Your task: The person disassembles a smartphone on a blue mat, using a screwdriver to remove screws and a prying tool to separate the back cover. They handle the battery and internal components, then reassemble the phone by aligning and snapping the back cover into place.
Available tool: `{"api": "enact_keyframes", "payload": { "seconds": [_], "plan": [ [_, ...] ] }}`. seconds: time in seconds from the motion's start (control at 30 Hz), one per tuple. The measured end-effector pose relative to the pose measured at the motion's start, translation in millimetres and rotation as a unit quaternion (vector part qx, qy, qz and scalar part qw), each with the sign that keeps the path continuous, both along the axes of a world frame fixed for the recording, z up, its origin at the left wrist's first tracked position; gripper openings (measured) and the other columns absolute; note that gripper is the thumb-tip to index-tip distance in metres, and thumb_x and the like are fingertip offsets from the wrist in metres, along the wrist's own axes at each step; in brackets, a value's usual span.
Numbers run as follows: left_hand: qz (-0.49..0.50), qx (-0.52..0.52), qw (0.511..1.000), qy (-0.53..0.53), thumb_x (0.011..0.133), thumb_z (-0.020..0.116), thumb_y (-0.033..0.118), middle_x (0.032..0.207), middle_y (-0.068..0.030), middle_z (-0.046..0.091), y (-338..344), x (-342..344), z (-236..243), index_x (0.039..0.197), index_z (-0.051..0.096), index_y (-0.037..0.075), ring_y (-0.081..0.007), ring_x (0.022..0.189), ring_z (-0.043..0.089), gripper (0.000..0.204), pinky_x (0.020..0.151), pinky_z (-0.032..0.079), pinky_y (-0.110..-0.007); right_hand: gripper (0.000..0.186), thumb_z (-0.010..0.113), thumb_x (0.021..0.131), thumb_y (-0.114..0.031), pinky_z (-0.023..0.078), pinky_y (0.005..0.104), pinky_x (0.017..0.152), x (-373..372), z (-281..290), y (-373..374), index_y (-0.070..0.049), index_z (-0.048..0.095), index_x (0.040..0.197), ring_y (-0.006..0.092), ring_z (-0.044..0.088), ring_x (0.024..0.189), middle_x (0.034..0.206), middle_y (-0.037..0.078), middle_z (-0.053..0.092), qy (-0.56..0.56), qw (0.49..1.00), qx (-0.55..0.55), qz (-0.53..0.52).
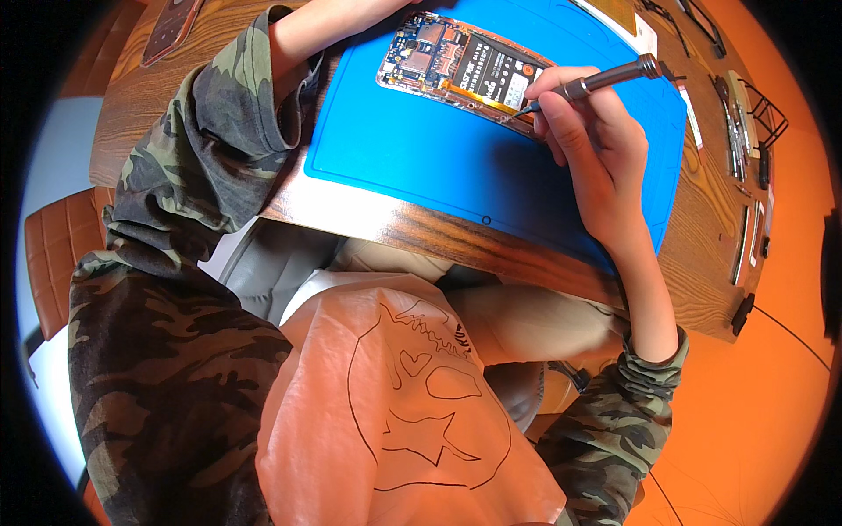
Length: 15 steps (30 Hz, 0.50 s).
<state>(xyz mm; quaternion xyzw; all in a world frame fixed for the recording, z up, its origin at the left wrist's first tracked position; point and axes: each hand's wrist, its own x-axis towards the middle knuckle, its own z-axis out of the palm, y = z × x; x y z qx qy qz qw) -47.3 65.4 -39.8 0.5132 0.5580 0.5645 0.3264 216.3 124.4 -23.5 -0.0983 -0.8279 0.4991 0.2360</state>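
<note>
- Head view: an opened, flat rectangular phone with its inner parts exposed [467,94] was seen lying on a blue rectangular work mat with a raised rim [395,162], near the mat's far edge.
- A blue circuit board with silvery metal shields [417,61] was exposed in the phone's left part, and a black rectangular battery with pale printing [493,66] was set beside it; a narrow yellow ribbon strip [481,97] was stretched along the battery's near edge.
- A slim, dark cylindrical screwdriver [605,79] was gripped between the thumb and fingers of the right hand [601,145]; it was held at a slant, its tip brought down to the phone's near edge by the strip's right end. Whether metal was touched could not be told.
- The left hand [381,7] was cut off by the upper edge, above the phone's left end; whether it was open or closed could not be told.
- The mat was supported by a brown wood-grained table [702,219]. Slender metallic tools [732,123] were laid along its right side, near a black wire-frame stand [770,118].
- Both arms were covered by green-and-brown camouflage sleeves [210,131].
</note>
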Motion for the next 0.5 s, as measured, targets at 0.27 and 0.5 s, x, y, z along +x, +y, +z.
{"api": "enact_keyframes", "payload": {
  "seconds": [0.27,0.5],
  "plan": [
    [0.005,-0.007,1.0,0.009,0.109,0.052,0.032,0.06,0.0035,0.058,-0.9,0.5,0.9,0.094,0.075,0.001,-0.003,0.051,0.045,0.041,0.049,0.031,-0.019,0.014,0.061,0.104,-0.008,0.037,0.0194,0.059,1.1,1.7,-0.5,0.003,0.063,0.113,0.0027,0.045,0.066,0.069,-0.001,0.053,0.001,1.0,-0.022,0.004],
    [0.002,-0.005,1.0,0.008,0.109,0.052,0.032,0.06,0.0032,0.058,-1.2,-1.3,-0.1,0.094,0.075,0.001,-0.0033,0.051,0.045,0.041,0.049,0.031,-0.019,0.013,0.062,0.104,-0.008,0.035,0.0203,0.058,1.3,-0.3,0.6,0.002,0.063,0.112,0.0027,0.042,0.063,0.068,-0.002,0.051,0.004,1.0,-0.002,0.003]
  ]
}}
